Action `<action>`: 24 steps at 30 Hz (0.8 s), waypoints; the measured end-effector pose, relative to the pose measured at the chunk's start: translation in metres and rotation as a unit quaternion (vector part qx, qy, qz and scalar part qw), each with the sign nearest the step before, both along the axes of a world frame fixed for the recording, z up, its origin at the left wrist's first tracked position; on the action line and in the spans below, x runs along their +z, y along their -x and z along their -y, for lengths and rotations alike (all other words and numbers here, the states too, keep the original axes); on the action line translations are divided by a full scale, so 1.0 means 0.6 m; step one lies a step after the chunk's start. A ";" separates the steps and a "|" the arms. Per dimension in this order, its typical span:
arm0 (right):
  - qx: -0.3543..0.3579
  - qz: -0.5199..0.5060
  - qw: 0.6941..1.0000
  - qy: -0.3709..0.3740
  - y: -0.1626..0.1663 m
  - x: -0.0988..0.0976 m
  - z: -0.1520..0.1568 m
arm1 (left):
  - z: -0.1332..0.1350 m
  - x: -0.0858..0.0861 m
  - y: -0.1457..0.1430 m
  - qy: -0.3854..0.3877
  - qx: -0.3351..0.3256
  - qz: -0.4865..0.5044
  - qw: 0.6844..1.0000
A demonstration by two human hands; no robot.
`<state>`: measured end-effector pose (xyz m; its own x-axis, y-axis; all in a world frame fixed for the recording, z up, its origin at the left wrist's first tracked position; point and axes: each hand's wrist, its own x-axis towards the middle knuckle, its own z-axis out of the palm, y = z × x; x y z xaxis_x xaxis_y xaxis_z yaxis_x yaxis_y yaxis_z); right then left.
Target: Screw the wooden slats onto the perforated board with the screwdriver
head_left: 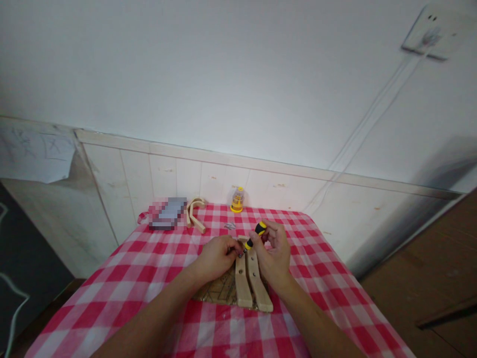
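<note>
My right hand point(275, 253) is closed round a yellow-and-black screwdriver point(255, 236), which slants down to the left. Its tip meets the left of two pale wooden pieces point(243, 288) lying side by side. At the tip, the fingers of my left hand point(219, 256) are pinched on a small dark metal piece that looks like a screw point(240, 255). The right wooden piece point(262, 293) has dark round spots along it, like screw heads or holes. Both pieces rest on a brown patterned board or mat point(218, 293), partly under my left hand.
Several small screws point(230, 226) lie on the red-and-white checked tablecloth point(149, 283). Behind them stands a clear-and-yellow container point(237, 200). Curved wooden pieces point(194, 216) and a blurred-out flat object point(167, 214) are at the back left, near the wall point(223, 99).
</note>
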<state>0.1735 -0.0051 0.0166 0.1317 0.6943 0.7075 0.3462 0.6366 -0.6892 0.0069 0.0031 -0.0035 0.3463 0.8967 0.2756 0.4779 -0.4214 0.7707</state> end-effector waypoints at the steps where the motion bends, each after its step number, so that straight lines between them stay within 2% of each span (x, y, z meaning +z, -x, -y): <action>1: 0.000 0.000 1.000 0.002 0.000 0.000 -0.001 | -0.001 -0.001 0.000 -0.002 0.000 -0.002 1.000; 13: 0.012 0.020 0.999 0.026 -0.005 -0.008 -0.010 | -0.001 -0.005 0.002 -0.003 0.002 0.000 1.000; 20: 0.084 0.022 0.995 0.050 -0.005 0.006 0.000 | -0.001 -0.004 0.001 0.001 0.001 0.001 1.000; 24: 0.091 0.027 0.994 0.058 -0.005 0.006 -0.001 | -0.001 -0.004 0.002 -0.003 -0.001 0.003 1.000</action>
<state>0.1768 -0.0043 0.0201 -0.0397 0.7808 0.6236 0.2720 0.6090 -0.7451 0.0058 0.0039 -0.0062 0.3457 0.8947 0.2828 0.4721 -0.4263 0.7716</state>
